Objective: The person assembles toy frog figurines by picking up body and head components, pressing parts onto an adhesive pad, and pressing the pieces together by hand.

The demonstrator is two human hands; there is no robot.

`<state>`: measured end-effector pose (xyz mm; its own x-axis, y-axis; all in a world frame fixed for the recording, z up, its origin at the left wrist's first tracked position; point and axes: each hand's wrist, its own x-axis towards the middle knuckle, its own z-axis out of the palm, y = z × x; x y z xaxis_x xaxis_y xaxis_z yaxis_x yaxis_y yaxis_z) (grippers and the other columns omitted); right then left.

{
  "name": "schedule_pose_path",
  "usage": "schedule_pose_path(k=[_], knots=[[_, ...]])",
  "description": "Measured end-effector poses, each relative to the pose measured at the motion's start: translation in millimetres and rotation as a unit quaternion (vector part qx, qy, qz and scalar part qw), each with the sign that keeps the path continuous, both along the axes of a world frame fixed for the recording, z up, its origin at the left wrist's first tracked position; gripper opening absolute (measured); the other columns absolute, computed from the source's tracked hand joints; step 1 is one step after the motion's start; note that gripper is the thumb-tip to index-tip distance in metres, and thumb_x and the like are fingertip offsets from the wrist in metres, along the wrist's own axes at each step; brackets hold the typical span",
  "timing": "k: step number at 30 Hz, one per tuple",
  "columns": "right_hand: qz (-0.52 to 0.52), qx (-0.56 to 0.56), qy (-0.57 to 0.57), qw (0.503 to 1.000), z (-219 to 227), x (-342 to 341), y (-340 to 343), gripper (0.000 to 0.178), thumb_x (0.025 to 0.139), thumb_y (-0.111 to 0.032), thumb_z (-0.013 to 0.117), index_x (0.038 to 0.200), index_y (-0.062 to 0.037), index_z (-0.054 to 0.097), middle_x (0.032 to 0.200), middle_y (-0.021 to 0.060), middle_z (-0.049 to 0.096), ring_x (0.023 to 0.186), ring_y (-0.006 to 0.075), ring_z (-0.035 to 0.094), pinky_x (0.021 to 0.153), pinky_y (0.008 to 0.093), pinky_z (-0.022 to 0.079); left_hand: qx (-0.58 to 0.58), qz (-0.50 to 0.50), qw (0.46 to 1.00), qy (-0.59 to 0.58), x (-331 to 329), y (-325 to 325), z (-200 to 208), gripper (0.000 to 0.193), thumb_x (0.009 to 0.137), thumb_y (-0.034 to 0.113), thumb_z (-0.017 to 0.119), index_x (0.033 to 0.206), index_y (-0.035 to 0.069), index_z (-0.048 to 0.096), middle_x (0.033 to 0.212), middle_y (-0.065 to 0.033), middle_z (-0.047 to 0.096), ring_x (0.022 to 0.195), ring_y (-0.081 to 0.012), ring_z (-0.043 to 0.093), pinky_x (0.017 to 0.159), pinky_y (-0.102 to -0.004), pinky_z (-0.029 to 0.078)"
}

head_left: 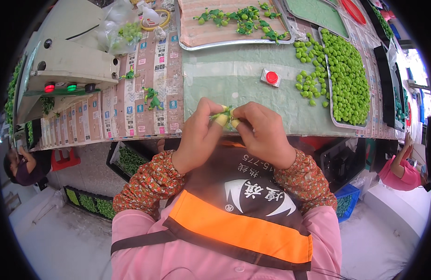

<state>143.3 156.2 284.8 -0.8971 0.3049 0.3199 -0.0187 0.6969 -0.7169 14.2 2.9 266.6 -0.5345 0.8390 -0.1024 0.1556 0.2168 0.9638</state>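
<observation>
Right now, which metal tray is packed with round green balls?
The long metal tray of round green balls at the right; the striped-lined tray holds only scattered leafy green pieces.

Rows of white-and-blue paper labels (131,100) cover the table's left; clear plastic bag (115,28) behind.

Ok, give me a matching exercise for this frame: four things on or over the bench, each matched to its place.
Things:
1. small green piece
2. red button
3. tray of green balls
4. green figure

Places:
A. far right of the bench
B. on the label sheets, left of the hands
C. pinched between both hands
D. bench centre, beyond the hands

Pairs: 1-C, 2-D, 3-A, 4-B
</observation>
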Motion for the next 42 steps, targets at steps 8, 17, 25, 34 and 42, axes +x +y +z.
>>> schedule_pose_path(k=[8,17,25,34,42], knots=[[-0.013,-0.321,-0.124,0.939,-3.6,10.6,11.7,0.023,0.090,-0.005,0.071,0.109,-0.0004,0.061,0.088,0.0076,0.068,0.083,0.0110,0.066,0.070,0.0298,0.053,0.007,-0.042,0.996,0.077,-1.5,0.9,6.4,0.023,0.098,0.009,0.058,0.119,0.003,0.052,0.103,-0.0183,0.066,0.093,-0.0293,0.070,0.076,-0.0376,0.055],[0.033,-0.095,-0.010,0.995,-2.5,12.2,10.5,0.028,0.082,0.005,0.067,0.108,-0.0020,0.062,0.092,0.0133,0.060,0.078,0.0309,0.062,0.066,0.0378,0.050,-0.047,-0.108,0.927,-0.356,-20.7,-2.8,0.4,0.033,0.105,0.038,0.057,0.118,0.009,0.051,0.095,-0.0011,0.059,0.077,-0.0073,0.061,0.051,-0.0163,0.041],[0.041,-0.211,-0.034,0.976,3.1,14.1,12.5,0.029,0.082,0.005,0.068,0.109,-0.0018,0.061,0.094,0.0125,0.061,0.080,0.0265,0.065,0.069,0.0361,0.052,0.001,-0.108,0.864,-0.492,-23.5,-2.1,-2.6,0.026,0.102,0.029,0.064,0.114,0.009,0.053,0.094,0.0000,0.062,0.074,-0.0054,0.061,0.052,-0.0169,0.040],[0.030,-0.211,-0.047,0.976,-1.1,14.3,12.7,0.027,0.084,0.003,0.067,0.109,-0.0013,0.061,0.095,0.0140,0.065,0.082,0.0300,0.068,0.071,0.0366,0.054,-0.011,-0.098,0.879,-0.466,-22.9,-2.3,-6.8,0.026,0.100,0.026,0.066,0.115,0.008,0.054,0.097,-0.0001,0.063,0.080,-0.0047,0.059,0.063,-0.0178,0.045],[0.046,-0.169,-0.034,0.984,-7.6,16.5,10.4,0.022,0.083,0.004,0.068,0.103,-0.0027,0.061,0.088,0.0159,0.064,0.078,0.0359,0.067,0.066,0.0390,0.053,-0.009,-0.105,0.889,-0.445,-15.6,-1.9,-8.6,0.022,0.101,0.025,0.065,0.111,0.009,0.053,0.093,0.0017,0.060,0.077,-0.0042,0.055,0.064,-0.0189,0.043]])
